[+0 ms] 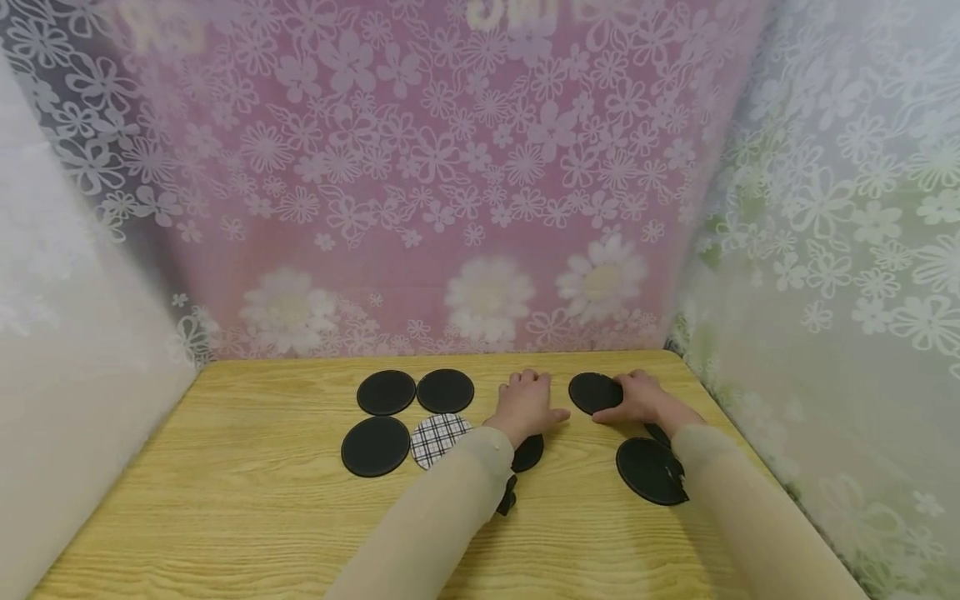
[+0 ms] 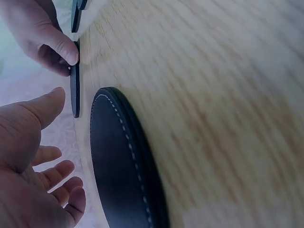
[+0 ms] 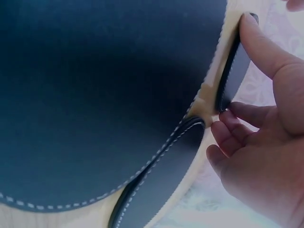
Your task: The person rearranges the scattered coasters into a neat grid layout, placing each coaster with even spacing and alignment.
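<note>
My right hand (image 1: 637,400) grips the edge of a round black coaster (image 1: 592,392) at the back right of the table. In the right wrist view its thumb lies at one end of this stitched coaster (image 3: 236,71) and the fingertips at the other. My left hand (image 1: 523,404) is just left of it, fingers spread and holding nothing. Below the left wrist lies another black coaster (image 1: 529,453), partly hidden by the sleeve; it appears large in the left wrist view, a black coaster (image 2: 116,156) with pale stitching, apart from the fingers.
On the left, three black coasters (image 1: 376,447) and one white checked coaster (image 1: 438,440) lie grouped on the wooden table (image 1: 225,500). Near the right forearm are a black coaster (image 1: 649,471) and a partly hidden one (image 1: 657,433). Flowered curtains (image 1: 450,167) stand behind and beside.
</note>
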`<act>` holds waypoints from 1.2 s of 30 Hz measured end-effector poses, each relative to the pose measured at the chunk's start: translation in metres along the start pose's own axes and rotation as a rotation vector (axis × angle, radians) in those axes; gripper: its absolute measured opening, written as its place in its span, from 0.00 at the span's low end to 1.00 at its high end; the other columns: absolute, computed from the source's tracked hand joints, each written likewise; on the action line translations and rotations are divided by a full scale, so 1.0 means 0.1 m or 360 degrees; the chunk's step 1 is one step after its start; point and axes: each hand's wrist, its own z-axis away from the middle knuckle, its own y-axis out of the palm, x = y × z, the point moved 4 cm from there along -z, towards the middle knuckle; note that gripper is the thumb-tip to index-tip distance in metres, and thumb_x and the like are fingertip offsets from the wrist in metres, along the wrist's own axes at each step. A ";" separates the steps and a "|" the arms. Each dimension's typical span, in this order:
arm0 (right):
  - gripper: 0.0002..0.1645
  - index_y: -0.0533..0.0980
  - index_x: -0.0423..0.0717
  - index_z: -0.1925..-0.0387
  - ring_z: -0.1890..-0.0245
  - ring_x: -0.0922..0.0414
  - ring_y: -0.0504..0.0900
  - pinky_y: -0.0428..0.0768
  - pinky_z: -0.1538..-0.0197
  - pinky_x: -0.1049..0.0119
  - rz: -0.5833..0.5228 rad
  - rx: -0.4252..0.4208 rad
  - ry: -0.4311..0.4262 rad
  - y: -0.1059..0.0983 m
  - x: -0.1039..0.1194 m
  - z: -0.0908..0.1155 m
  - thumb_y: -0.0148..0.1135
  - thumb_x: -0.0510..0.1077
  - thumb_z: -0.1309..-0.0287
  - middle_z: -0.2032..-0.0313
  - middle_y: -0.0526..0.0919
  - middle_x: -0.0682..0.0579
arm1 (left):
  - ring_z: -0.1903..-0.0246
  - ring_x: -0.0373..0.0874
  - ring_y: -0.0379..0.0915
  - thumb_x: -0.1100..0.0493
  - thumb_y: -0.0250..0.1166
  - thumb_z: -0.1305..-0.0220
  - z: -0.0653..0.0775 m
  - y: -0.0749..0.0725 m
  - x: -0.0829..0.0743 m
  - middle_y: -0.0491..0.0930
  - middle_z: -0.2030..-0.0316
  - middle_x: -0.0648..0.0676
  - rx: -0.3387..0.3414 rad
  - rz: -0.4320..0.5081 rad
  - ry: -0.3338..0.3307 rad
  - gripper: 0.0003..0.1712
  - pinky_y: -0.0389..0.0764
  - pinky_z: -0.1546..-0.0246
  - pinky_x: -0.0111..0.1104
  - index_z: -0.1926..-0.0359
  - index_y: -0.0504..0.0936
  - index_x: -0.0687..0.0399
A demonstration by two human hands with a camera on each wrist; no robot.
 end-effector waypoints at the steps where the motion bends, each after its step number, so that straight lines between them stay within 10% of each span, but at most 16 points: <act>1: 0.63 0.66 0.21 0.25 0.31 0.20 0.67 0.72 0.33 0.28 0.0006 0.0017 -0.0024 -0.01 0.02 0.01 0.81 0.65 0.39 0.32 0.67 0.17 | 0.22 0.58 0.61 0.32 0.70 0.26 0.02 -0.01 -0.02 0.68 0.21 0.56 -0.0004 -0.0011 0.0005 0.48 0.66 0.25 0.56 0.15 0.68 0.47; 25: 0.46 0.74 0.26 0.32 0.33 0.25 0.72 0.75 0.33 0.33 -0.0095 0.0152 -0.0144 -0.07 0.14 0.15 0.81 0.52 0.40 0.34 0.75 0.26 | 0.46 0.53 0.70 0.32 0.80 0.37 0.04 0.01 -0.29 0.77 0.48 0.56 -0.0043 -0.0041 -0.0146 0.32 0.72 0.45 0.47 0.45 0.89 0.48; 36: 0.44 0.71 0.23 0.34 0.50 0.41 0.84 0.82 0.43 0.41 -0.0332 0.0083 -0.0089 0.00 0.15 0.15 0.84 0.42 0.42 0.47 0.82 0.34 | 0.39 0.57 0.76 0.35 0.82 0.36 -0.02 0.09 -0.29 0.83 0.42 0.58 -0.0063 -0.0005 -0.0208 0.42 0.75 0.36 0.50 0.31 0.81 0.53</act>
